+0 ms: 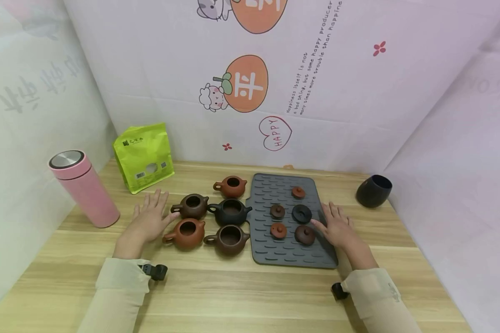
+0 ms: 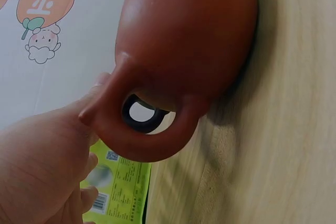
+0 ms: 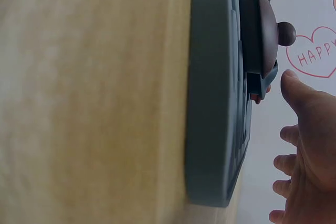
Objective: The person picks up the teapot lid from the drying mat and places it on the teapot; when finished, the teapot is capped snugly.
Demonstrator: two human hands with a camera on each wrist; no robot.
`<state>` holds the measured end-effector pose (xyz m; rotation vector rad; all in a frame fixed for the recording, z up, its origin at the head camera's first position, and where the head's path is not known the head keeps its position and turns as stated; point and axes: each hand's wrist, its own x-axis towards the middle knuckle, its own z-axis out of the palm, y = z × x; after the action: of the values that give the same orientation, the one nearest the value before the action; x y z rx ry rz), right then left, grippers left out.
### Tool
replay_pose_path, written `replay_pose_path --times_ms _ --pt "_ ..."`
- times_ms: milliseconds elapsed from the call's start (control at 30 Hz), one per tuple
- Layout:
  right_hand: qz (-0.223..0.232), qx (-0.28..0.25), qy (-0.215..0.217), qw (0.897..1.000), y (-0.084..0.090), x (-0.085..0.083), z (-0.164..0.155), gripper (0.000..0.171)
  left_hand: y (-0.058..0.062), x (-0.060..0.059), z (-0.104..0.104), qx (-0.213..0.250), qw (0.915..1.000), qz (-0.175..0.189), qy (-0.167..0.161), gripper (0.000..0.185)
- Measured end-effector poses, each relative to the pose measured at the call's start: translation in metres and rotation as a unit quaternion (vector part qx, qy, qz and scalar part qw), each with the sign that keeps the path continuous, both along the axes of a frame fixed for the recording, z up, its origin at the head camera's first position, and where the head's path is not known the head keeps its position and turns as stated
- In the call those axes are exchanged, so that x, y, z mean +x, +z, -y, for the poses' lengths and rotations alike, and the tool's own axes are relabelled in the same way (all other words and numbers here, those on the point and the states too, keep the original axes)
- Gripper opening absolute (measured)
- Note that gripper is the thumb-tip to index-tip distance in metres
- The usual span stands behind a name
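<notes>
Head view shows both my hands empty: left hand (image 1: 147, 221) with its fingers fanned out, right hand (image 1: 336, 227) also spread, thumb held apart. At my left's 4 o'clock sits a squat reddish-orange clay teapot (image 1: 186, 241), lidless, loop handle (image 1: 169, 238) at its 8 and stubby spout (image 1: 203, 223) at its 2. Toward its 12 is a squat dark-brown clay teapot (image 1: 196, 212); can't tell if my thumb touches that one's handle. Both look rigid, fairly light and honestly chip-prone, so I'd hook a finger through the loop and steady the belly, leaving the spout alone. Over at my right's 9 o'clock, a round purplish-brown clay lid (image 1: 302, 237) lies on a flat grey ridged mat (image 1: 271, 185). Probably super light but smooth enough to slip, so pinch the knob (image 1: 306, 232). Dropping it could crack it, imo.
</notes>
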<state>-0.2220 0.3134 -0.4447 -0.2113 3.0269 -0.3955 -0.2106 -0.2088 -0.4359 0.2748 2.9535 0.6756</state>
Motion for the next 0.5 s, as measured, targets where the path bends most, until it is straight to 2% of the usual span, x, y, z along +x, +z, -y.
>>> replay_pose_path --times_ms 300,400,500 --pt "0.006 -0.009 0.003 1.000 0.0014 -0.0010 -0.0022 0.079 0.0053 0.0057 -0.0013 0.014 0.9999 -0.006 -0.006 0.081" --pt "-0.002 -0.015 0.006 1.000 0.0035 0.0001 -0.0013 0.080 0.0045 0.0064 -0.0008 0.020 0.9993 -0.026 -0.018 0.080" --pt "-0.025 -0.033 0.016 0.999 0.0075 0.0025 0.0022 0.078 0.0051 0.0077 -0.0023 0.048 0.9971 -0.051 -0.029 0.076"
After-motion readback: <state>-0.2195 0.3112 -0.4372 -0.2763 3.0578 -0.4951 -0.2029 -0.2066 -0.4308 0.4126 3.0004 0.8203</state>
